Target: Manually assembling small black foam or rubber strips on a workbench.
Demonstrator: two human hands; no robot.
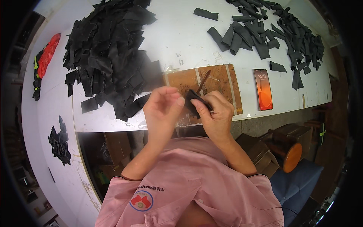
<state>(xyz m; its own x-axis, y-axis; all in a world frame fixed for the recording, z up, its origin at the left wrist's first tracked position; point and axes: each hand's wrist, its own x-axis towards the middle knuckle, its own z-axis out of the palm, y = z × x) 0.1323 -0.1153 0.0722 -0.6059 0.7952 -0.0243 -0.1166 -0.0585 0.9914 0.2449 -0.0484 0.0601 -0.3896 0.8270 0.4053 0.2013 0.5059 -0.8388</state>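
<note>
My right hand (216, 112) pinches a small black fabric piece (193, 102) between thumb and fingers, above the near edge of a worn brown board (223, 83). Just left of it, my left hand (162, 108) is raised with its fingers loosely curled and apart from the thumb. Nothing shows in that hand. A thin brown pointed tool (204, 80) slants up from the board behind the fabric; its lower end is hidden. On the left lies a big heap of flat black fabric pieces (104, 53). Rolled black fabric tubes (247, 32) are scattered at the far right.
A phone (263, 90) with a lit screen lies right of the board. On the left side of the white table (170, 36) are a red plastic bag (48, 55) and a smaller black heap (59, 145). Cardboard boxes (261, 151) and a round wooden stool (292, 157) stand below at right.
</note>
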